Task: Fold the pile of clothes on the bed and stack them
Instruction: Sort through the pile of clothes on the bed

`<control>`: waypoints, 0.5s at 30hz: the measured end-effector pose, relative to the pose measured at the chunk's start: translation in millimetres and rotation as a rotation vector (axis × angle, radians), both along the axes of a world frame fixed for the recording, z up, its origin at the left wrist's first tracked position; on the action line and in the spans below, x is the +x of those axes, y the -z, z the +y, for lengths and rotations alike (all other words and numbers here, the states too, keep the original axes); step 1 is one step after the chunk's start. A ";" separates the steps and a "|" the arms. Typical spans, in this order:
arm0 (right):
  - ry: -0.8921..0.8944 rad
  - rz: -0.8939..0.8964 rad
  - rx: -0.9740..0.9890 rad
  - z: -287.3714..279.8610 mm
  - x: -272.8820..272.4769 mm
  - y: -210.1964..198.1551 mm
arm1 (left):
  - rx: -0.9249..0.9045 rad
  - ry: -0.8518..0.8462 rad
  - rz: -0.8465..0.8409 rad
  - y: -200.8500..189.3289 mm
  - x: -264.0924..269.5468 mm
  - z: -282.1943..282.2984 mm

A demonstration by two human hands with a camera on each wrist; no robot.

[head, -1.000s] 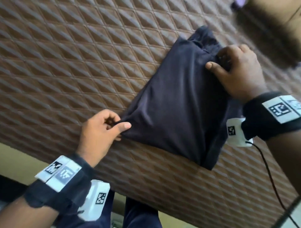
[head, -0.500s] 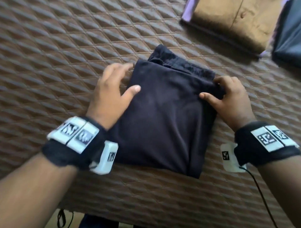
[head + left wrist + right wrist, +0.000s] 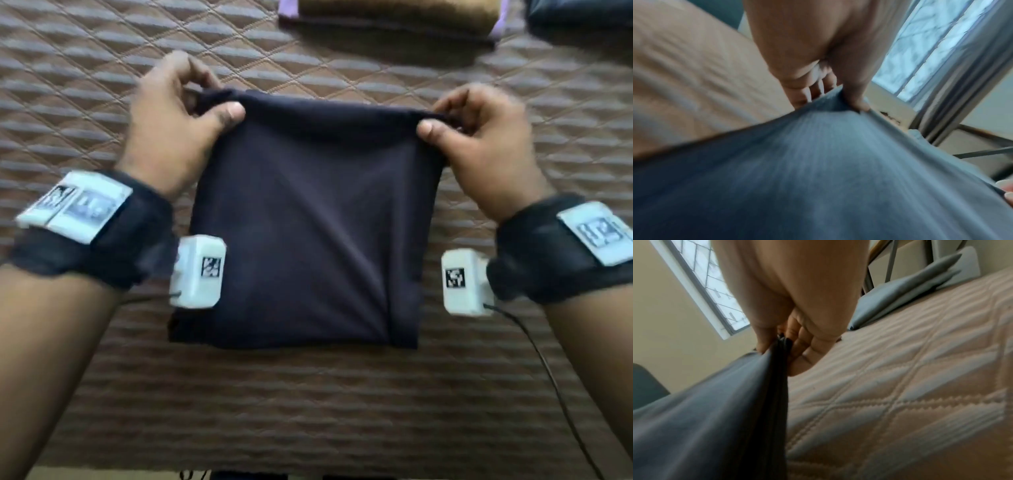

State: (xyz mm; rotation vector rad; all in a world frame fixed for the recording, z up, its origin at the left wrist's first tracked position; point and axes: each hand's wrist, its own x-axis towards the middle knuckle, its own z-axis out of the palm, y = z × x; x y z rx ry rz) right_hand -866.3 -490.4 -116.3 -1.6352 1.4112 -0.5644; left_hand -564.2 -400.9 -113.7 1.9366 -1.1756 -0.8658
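Note:
A folded dark navy garment (image 3: 308, 226) lies square on the brown quilted bed (image 3: 85, 102). My left hand (image 3: 212, 109) pinches its far left corner, thumb on top and fingers curled beneath. My right hand (image 3: 435, 120) pinches the far right corner the same way. The far edge is raised a little between them. In the left wrist view the left hand (image 3: 846, 99) grips the garment (image 3: 818, 170) at its edge. In the right wrist view the right hand (image 3: 783, 344) clamps the stacked layers of the garment (image 3: 725, 410).
A folded tan garment (image 3: 394, 13) on a lilac one lies at the far edge of the bed. A dark folded item (image 3: 582, 17) sits at the far right. A window (image 3: 701, 275) and grey pillows (image 3: 910, 285) appear in the right wrist view.
The left hand moved from the near left corner to the far left corner. Both hands now pinch the far edge, which has come up off the bed. The head view has swung square to the garment.

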 end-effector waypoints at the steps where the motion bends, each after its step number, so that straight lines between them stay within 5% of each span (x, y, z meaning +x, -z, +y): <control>1: 0.027 0.019 0.016 -4.2 2.3 4.3 | 0.023 -0.033 0.018 5.4 0.5 -2.3; 5: 0.075 0.181 0.089 16.7 -4.9 14.4 | 0.179 -0.150 -0.060 9.8 -3.0 55.0; 9: 0.106 0.218 0.212 115.3 -35.8 3.9 | 0.385 -0.136 -0.171 -3.6 -31.9 171.9; 12: 0.126 0.164 0.520 192.9 -57.2 9.1 | 0.539 -0.176 -0.106 1.8 -53.4 212.6; 15: 0.243 0.065 0.638 229.8 -58.2 16.7 | 0.487 -0.386 0.066 14.0 -70.4 218.0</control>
